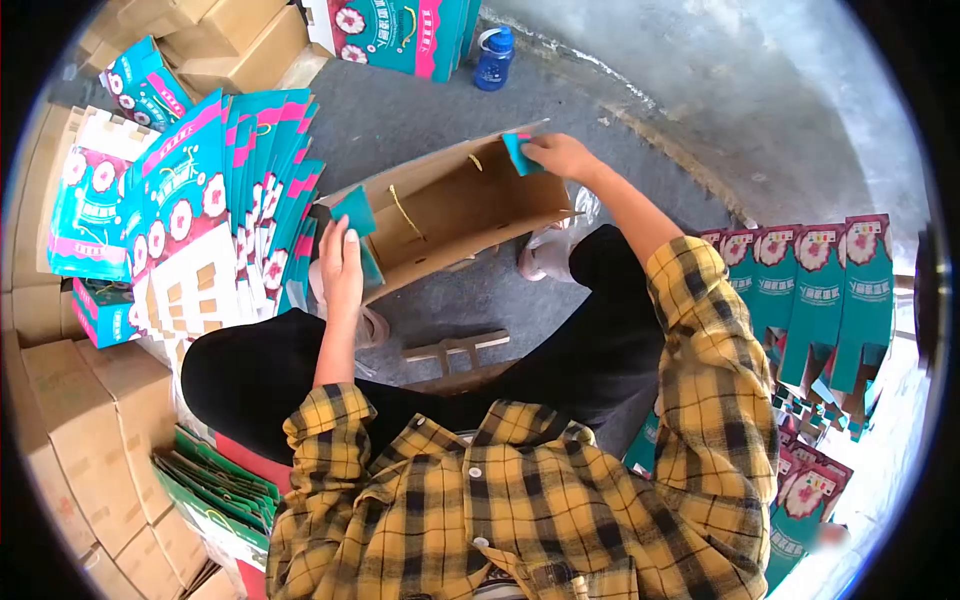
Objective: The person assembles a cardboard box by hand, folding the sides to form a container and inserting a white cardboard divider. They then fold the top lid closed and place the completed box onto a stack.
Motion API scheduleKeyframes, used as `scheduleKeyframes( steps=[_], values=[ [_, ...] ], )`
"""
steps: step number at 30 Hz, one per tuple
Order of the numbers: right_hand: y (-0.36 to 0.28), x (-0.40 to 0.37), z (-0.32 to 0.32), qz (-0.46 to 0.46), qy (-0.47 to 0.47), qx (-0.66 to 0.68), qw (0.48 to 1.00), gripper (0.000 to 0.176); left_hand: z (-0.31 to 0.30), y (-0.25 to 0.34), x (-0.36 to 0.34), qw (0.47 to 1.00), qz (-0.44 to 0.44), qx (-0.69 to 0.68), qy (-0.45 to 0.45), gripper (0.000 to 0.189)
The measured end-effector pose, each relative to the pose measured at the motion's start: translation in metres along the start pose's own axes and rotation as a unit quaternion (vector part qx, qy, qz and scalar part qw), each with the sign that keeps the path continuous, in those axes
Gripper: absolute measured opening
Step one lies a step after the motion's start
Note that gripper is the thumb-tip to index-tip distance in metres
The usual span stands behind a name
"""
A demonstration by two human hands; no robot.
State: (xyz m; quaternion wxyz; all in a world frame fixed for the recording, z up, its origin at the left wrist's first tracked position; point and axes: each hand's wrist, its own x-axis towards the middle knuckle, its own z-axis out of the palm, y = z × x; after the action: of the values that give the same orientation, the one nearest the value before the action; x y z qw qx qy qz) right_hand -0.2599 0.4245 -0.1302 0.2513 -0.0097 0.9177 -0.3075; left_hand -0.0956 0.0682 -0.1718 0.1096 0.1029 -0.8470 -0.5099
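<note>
An open cardboard box [465,218] stands on the floor between my legs, its brown inside facing up. Two yellow cord handles [405,212] show within, and teal flaps stick out at both short ends. My left hand [343,265] is at the left end, fingers stretched against the left flap [357,212]; how firmly it touches cannot be made out. At the far right corner, my right hand [560,157] pinches the right teal flap [521,154] between thumb and fingers.
Flattened teal and pink cartons [205,190] lie piled at the left, beside brown boxes [90,430]. More teal cartons [810,290] stand at the right. A blue bottle [494,58] is near the wall. A small wooden stool [455,347] sits between the legs.
</note>
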Motion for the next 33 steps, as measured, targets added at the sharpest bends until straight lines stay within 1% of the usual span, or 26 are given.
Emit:
scheduleKeyframes(
  steps=[1,2,3,4,5,6,7,8,10,11,12,14,15,16,17,18,20,21,24,25,26,28,29,31,32,33],
  values=[
    [-0.008,-0.008,0.004,-0.103,0.077,-0.105,0.986,0.038,-0.003,0.013,0.002,0.999,0.002,0.005,-0.037,0.047],
    [-0.017,-0.014,0.008,-0.205,0.151,-0.205,0.945,0.034,-0.002,0.017,0.006,0.999,0.002,0.006,-0.036,0.047],
    [-0.034,-0.019,0.008,-0.263,0.147,-0.366,0.881,0.023,-0.003,0.016,0.012,0.996,0.001,0.052,-0.067,0.052],
    [-0.043,-0.017,0.010,-0.264,0.146,-0.364,0.881,0.023,-0.003,0.020,0.016,0.991,0.001,0.095,-0.097,0.056],
    [-0.050,-0.016,0.012,-0.284,0.103,-0.466,0.832,0.019,-0.004,0.024,0.017,0.988,-0.012,0.106,-0.110,0.067],
    [-0.059,-0.014,0.016,-0.300,0.058,-0.562,0.769,0.016,-0.005,0.029,0.017,0.988,-0.015,0.107,-0.110,0.067],
    [-0.070,-0.018,0.022,-0.255,-0.022,-0.573,0.779,0.014,-0.004,0.033,0.016,0.980,0.002,0.155,-0.123,0.070],
    [-0.075,-0.020,0.027,-0.256,-0.025,-0.572,0.779,0.014,-0.004,0.037,0.015,0.970,0.018,0.202,-0.136,0.072],
    [-0.085,-0.025,0.034,-0.259,-0.020,-0.572,0.778,0.013,-0.004,0.042,0.017,0.966,0.012,0.218,-0.139,0.077],
    [-0.088,-0.026,0.029,-0.201,-0.075,-0.542,0.813,0.019,-0.003,0.042,0.017,0.964,0.016,0.229,-0.136,0.077],
    [-0.085,-0.023,0.029,-0.200,-0.078,-0.542,0.812,0.019,-0.002,0.041,0.019,0.961,0.022,0.240,-0.133,0.078],
    [-0.072,-0.018,0.021,-0.106,-0.066,-0.350,0.929,0.043,0.000,0.040,0.019,0.963,0.016,0.232,-0.133,0.078],
    [-0.056,-0.008,0.017,-0.118,-0.081,-0.261,0.955,0.072,0.001,0.040,0.018,0.965,0.014,0.226,-0.132,0.078],
    [-0.043,0.006,0.016,-0.117,-0.081,-0.261,0.955,0.072,0.001,0.040,0.019,0.967,0.013,0.221,-0.128,0.078],
    [-0.031,0.021,0.016,-0.052,-0.023,-0.129,0.990,0.081,0.002,0.039,0.020,0.967,0.012,0.221,-0.127,0.078],
    [-0.024,0.028,0.018,0.016,0.034,0.007,0.999,0.091,0.001,0.039,0.020,0.971,0.010,0.207,-0.122,0.076],
    [-0.045,0.008,-0.003,0.066,0.010,0.170,0.983,0.100,0.000,0.036,0.018,0.973,0.005,0.195,-0.121,0.075],
    [-0.053,0.001,-0.011,0.076,-0.004,0.214,0.974,0.102,-0.001,0.036,0.016,0.977,0.007,0.175,-0.118,0.072],
    [-0.063,-0.002,-0.015,0.102,0.011,0.223,0.969,0.100,-0.001,0.039,0.015,0.981,0.008,0.159,-0.110,0.067],
    [-0.062,-0.001,-0.019,0.098,-0.018,0.237,0.966,0.095,-0.003,0.040,0.014,0.981,0.006,0.162,-0.103,0.063],
    [-0.061,-0.003,-0.022,0.097,-0.020,0.235,0.967,0.095,-0.005,0.042,0.014,0.982,0.005,0.162,-0.101,0.063],
    [-0.057,-0.002,-0.029,0.026,-0.093,0.223,0.970,0.096,-0.009,0.047,0.013,0.980,0.002,0.184,-0.077,0.055],
    [-0.055,-0.001,-0.029,0.024,-0.093,0.221,0.970,0.096,-0.010,0.046,0.013,0.980,0.001,0.183,-0.074,0.055],
    [-0.041,0.001,-0.022,0.051,-0.038,0.254,0.965,0.088,-0.014,0.044,0.012,0.988,-0.090,0.095,-0.078,0.049],
    [-0.034,0.004,-0.023,0.052,-0.038,0.255,0.965,0.088,-0.015,0.043,0.008,0.988,-0.090,0.096,-0.080,0.049],
    [-0.028,0.010,-0.026,0.011,-0.050,0.074,0.996,0.088,-0.019,0.049,0.004,0.993,-0.096,0.048,-0.040,0.047]
  ],
)
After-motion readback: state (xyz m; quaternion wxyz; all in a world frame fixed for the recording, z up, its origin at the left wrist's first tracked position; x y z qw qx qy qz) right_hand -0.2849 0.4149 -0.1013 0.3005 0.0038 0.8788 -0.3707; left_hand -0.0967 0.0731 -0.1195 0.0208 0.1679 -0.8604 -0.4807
